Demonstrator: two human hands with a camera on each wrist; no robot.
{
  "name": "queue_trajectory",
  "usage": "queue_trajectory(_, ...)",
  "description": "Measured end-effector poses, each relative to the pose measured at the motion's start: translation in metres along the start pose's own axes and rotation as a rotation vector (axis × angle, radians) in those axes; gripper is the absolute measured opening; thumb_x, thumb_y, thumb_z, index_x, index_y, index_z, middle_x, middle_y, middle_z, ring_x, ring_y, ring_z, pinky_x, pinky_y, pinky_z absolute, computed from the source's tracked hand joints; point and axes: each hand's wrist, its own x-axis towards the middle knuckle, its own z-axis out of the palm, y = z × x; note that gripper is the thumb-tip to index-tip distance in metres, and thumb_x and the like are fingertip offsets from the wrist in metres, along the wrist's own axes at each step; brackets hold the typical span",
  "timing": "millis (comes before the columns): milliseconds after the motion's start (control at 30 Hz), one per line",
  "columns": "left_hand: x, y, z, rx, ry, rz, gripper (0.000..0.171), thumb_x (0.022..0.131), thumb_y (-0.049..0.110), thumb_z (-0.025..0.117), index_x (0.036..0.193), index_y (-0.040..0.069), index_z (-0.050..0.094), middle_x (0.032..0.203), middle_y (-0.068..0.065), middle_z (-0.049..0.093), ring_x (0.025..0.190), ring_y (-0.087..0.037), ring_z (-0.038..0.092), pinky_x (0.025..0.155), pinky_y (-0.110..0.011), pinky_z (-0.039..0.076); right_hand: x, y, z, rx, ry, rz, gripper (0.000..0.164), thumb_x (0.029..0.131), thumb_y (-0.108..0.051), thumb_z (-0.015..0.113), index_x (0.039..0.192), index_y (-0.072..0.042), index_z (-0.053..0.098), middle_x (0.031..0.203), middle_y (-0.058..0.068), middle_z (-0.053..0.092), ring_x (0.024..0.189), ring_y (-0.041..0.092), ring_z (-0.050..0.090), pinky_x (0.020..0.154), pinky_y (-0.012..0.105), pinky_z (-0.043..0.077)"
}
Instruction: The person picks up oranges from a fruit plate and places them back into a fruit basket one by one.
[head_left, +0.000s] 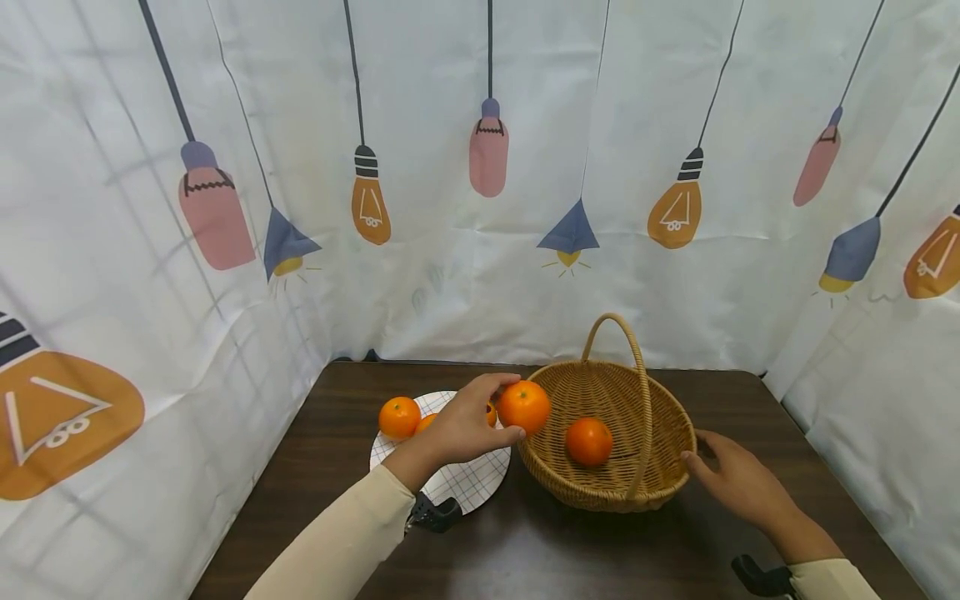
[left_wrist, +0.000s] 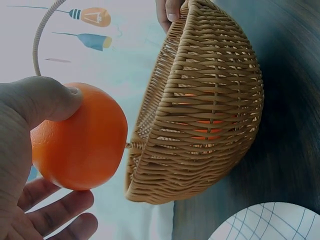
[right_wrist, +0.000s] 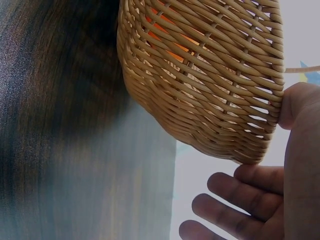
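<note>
My left hand (head_left: 467, 423) holds an orange (head_left: 524, 407) between thumb and fingers, beside the left rim of a wicker basket (head_left: 577, 497) with a tall arched handle. In the left wrist view, the thumb lies across the orange (left_wrist: 82, 140), and the basket (left_wrist: 215, 125) stands just past it. Another orange (head_left: 588, 442) lies inside the basket. At the basket's right side, my right hand (head_left: 742, 483) grips the rim. Its thumb and index finger touch the weave in the right wrist view, while the other fingers (right_wrist: 240, 192) extend below.
Left of the basket, a white plate with a grid pattern (head_left: 472, 483) carries several oranges, partly hidden behind my left hand; one orange (head_left: 400, 417) sits at its left edge. The dark wooden table (head_left: 300, 500) meets a white curtain (head_left: 450, 300) printed with lamps at the back and sides.
</note>
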Motion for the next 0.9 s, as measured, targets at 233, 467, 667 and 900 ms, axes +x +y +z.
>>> queue_trajectory(233, 0.006, 0.001, 0.006, -0.011, -0.005, 0.023, 0.075, 0.085, 0.031, 0.084, 0.149, 0.016, 0.049, 0.137, -0.001, 0.054, 0.11, -0.018, 0.057, 0.091, -0.039, 0.05, 0.0, -0.001, 0.001, 0.015, -0.002, -0.002, 0.078, 0.105, -0.054, 0.05, 0.149, 0.01, 0.04, 0.144, 0.036, 0.047, 0.122, 0.053, 0.055, 0.085, 0.064, 0.051)
queue_trajectory(467, 0.01, 0.002, 0.011, 0.015, -0.014, 0.024, 0.075, 0.085, 0.032, 0.082, 0.15, 0.012, 0.049, 0.138, -0.002, 0.054, 0.107, -0.017, 0.058, 0.092, -0.038, 0.05, 0.0, 0.0, 0.0, 0.013, -0.005, 0.011, 0.08, 0.104, -0.056, 0.048, 0.149, 0.01, 0.04, 0.145, 0.036, 0.046, 0.123, 0.054, 0.052, 0.085, 0.065, 0.05)
queue_trajectory(667, 0.01, 0.002, 0.014, 0.047, -0.016, 0.017, 0.074, 0.085, 0.032, 0.083, 0.149, 0.013, 0.05, 0.137, -0.003, 0.055, 0.11, -0.017, 0.058, 0.095, -0.039, 0.05, 0.001, 0.002, 0.001, 0.015, -0.005, 0.009, 0.08, 0.105, -0.056, 0.048, 0.15, 0.009, 0.039, 0.145, 0.036, 0.046, 0.119, 0.053, 0.056, 0.084, 0.064, 0.051)
queue_trajectory(900, 0.01, 0.003, 0.015, 0.08, -0.018, 0.021, 0.071, 0.087, 0.035, 0.081, 0.147, 0.014, 0.052, 0.139, -0.004, 0.056, 0.111, -0.02, 0.059, 0.095, -0.041, 0.051, 0.001, 0.003, 0.002, 0.025, 0.0, 0.01, 0.079, 0.105, -0.055, 0.049, 0.149, 0.01, 0.04, 0.144, 0.036, 0.047, 0.115, 0.049, 0.06, 0.085, 0.064, 0.051)
